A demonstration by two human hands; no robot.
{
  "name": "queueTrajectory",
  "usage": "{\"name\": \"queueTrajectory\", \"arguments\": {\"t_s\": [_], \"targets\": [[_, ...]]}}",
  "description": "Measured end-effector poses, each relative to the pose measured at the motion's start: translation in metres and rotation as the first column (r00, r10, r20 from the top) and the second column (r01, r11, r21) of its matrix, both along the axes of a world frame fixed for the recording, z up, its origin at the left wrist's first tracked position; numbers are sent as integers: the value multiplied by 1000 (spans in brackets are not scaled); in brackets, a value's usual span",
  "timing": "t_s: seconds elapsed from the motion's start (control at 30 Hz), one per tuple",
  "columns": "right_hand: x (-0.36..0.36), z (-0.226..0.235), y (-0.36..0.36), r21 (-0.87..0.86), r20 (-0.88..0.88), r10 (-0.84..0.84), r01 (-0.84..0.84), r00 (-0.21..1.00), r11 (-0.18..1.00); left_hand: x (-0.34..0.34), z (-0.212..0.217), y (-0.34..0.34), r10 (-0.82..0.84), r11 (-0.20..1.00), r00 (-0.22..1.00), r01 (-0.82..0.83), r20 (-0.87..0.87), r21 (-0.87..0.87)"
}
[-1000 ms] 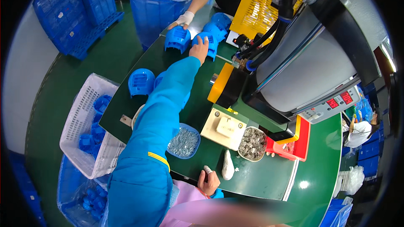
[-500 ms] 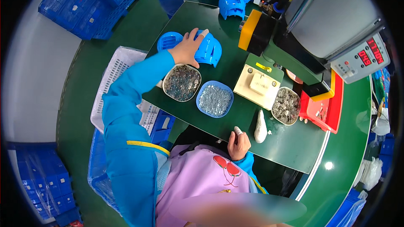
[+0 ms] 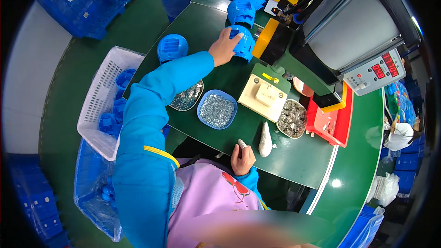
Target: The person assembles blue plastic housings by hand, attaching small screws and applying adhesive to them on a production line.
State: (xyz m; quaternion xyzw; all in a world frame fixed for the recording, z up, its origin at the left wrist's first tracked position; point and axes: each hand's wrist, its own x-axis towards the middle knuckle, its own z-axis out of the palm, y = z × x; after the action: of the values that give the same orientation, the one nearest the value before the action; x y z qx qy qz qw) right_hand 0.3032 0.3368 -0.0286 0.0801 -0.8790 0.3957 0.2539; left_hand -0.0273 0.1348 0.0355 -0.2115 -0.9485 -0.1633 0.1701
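My left hand [image 3: 225, 47] reaches across the table, its thumb and fingers around the near-left side of a blue plastic helmet-shaped shell [image 3: 244, 46]. This shell stands just in front of another blue shell [image 3: 241, 12]. A separate slotted blue shell [image 3: 172, 47] sits farther left, beside my sleeve. At the table's front edge rests my right hand [image 3: 243, 160], its fingers curled and one fingertip wrapped in white. What it holds, if anything, is hidden. Close to its right lies a white tapered bundle [image 3: 265, 140].
A blue bowl of small metal parts [image 3: 234, 105] and a partly covered bowl [image 3: 200, 93] stand before me. Rightward are a press machine [image 3: 314, 62] with a cream fixture [image 3: 249, 93], a bowl of metal pieces [image 3: 303, 118] and a red bin [image 3: 345, 126]. A white crate [image 3: 90, 105] stands left.
My left hand has moved the blue shell away and to the right, up to the row of shells. The whole view has shifted slightly. My right hand stays at the table edge.
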Motion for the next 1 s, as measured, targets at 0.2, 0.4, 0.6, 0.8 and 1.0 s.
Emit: {"name": "queueTrajectory", "arguments": {"t_s": [0.2,0.4,0.6,0.8,1.0], "targets": [[0,-2,0,11,18,-5,5,1000,1000,-16,-7,-13,-68,986,997,61,40,154],[-2,1,0,24,8,7,-7,1000,1000,-35,-5,-30,-235,960,972,233,-2,153],[-1,-1,-1,19,-8,2,-2,1000,1000,-39,-4,-21,-246,967,968,242,47,83],[0,0,2,20,12,-4,3,1000,1000,-72,-5,-14,-310,945,949,301,57,131],[-2,0,3,21,-3,2,-2,1000,1000,-92,-23,8,-384,919,917,391,-111,53]]}}
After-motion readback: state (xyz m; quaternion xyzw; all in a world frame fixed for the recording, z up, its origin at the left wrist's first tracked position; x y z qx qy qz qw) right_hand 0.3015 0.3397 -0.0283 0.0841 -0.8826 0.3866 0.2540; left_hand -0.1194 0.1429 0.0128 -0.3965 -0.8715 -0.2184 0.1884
